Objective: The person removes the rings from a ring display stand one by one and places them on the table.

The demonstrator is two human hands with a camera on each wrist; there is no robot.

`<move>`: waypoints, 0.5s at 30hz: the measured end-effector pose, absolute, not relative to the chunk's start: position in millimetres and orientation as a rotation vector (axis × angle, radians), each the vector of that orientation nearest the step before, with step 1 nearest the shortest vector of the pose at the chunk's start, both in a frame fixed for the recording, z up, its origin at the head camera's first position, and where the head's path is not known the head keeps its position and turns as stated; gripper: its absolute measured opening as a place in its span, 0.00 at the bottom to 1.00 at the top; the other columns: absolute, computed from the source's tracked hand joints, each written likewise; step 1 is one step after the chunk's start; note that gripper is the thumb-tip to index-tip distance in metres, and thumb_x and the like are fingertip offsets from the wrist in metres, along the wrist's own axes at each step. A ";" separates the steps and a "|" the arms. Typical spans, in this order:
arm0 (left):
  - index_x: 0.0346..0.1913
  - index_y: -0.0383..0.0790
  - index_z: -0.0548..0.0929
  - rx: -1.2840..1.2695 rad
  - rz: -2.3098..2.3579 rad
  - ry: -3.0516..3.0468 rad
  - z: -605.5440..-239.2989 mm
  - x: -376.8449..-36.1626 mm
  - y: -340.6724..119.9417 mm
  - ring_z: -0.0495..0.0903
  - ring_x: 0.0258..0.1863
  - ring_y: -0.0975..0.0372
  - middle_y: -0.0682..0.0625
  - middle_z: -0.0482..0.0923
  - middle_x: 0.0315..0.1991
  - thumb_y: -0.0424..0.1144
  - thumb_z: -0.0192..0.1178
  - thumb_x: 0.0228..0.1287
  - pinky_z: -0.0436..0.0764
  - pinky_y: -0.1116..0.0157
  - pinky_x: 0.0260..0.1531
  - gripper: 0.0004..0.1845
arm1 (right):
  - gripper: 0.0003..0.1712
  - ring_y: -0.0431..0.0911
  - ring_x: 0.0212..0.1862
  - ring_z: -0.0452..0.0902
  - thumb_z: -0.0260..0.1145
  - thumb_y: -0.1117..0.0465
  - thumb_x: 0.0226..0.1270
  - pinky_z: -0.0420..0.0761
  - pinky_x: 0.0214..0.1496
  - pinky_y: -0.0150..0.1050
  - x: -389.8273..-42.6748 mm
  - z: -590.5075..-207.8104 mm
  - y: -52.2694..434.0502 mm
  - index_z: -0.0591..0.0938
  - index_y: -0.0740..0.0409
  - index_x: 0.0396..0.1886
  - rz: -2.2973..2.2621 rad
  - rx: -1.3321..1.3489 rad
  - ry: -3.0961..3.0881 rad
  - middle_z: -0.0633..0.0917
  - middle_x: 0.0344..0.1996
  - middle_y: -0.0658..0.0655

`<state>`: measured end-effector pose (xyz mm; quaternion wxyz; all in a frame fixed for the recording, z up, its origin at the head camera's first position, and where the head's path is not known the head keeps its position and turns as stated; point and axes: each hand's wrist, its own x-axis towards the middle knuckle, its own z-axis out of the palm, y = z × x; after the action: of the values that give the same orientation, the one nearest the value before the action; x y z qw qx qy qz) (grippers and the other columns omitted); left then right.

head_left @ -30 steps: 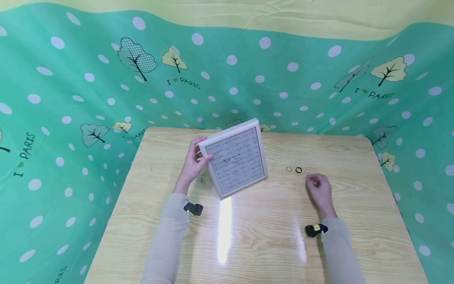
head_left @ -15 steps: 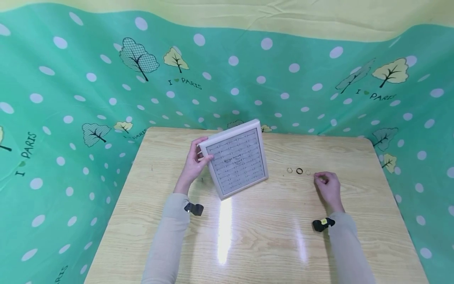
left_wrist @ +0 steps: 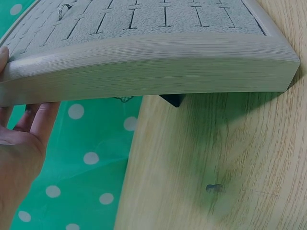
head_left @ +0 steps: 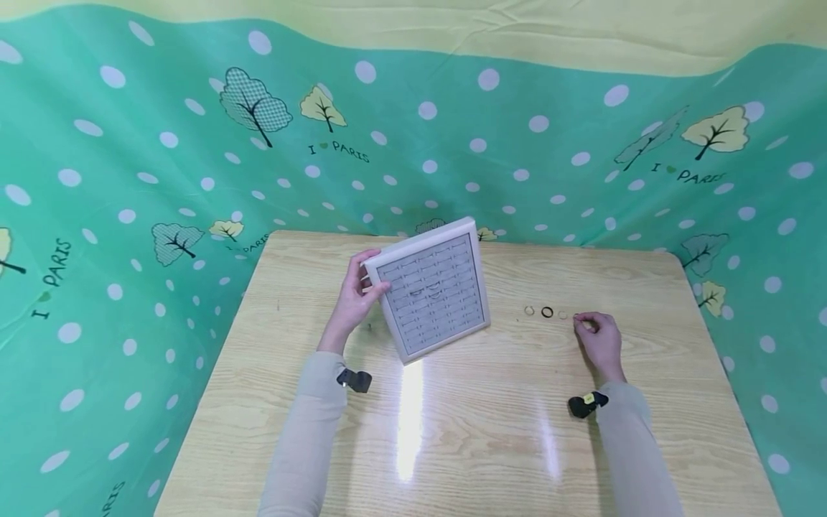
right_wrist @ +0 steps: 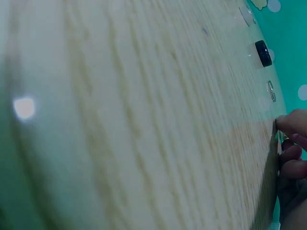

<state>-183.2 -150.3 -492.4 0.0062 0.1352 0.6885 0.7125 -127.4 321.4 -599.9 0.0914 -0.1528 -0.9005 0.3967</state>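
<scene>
My left hand (head_left: 354,298) grips the upper left corner of a pale-framed ring display tray (head_left: 395,324), thumb on the front edge and fingers behind. The tray is propped up at a tilt, its grey slotted pad facing me. A few rings (head_left: 433,291) sit in the pad's slots near the middle, and a silver ring (left_wrist: 64,11) shows in the left wrist view. On the table, my right hand (head_left: 601,343) pinches a small ring, mostly hidden by the fingertips, at the right end of a row. Beside it are a thin ring (head_left: 562,314), a black ring (head_left: 547,312) and a gold-toned ring (head_left: 529,310).
The wooden table (head_left: 478,431) carries bright light reflections in front of the tray. Behind and at both sides hangs a green dotted cloth (head_left: 413,143). A dark support piece (left_wrist: 173,99) shows under the tray in the left wrist view.
My right hand has shifted right, from just below the thin ring to the row's right end, and then stayed there. My left hand and the tray have hardly moved.
</scene>
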 end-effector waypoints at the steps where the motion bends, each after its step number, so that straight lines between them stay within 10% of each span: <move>1: 0.68 0.38 0.59 0.422 2.229 2.152 -492.1 -183.4 -150.2 0.77 0.44 0.48 0.38 0.73 0.52 0.22 0.59 0.63 0.84 0.59 0.40 0.32 | 0.09 0.35 0.31 0.65 0.63 0.67 0.66 0.66 0.32 0.28 -127.5 -600.2 321.7 0.83 0.67 0.43 1.185 -0.455 -2.672 0.76 0.43 0.62; 15: 0.67 0.35 0.59 0.421 2.175 2.162 -464.4 -171.0 -146.5 0.78 0.43 0.53 0.32 0.71 0.54 0.21 0.57 0.64 0.84 0.59 0.42 0.31 | 0.12 0.33 0.30 0.66 0.63 0.67 0.65 0.67 0.31 0.23 -122.0 -596.1 321.5 0.81 0.68 0.46 1.284 -0.443 -2.649 0.73 0.44 0.61</move>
<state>-171.0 -146.5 -464.4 0.0232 0.1361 0.6983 0.7024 -122.0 321.5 -596.1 0.0820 -0.1484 -0.8868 0.4299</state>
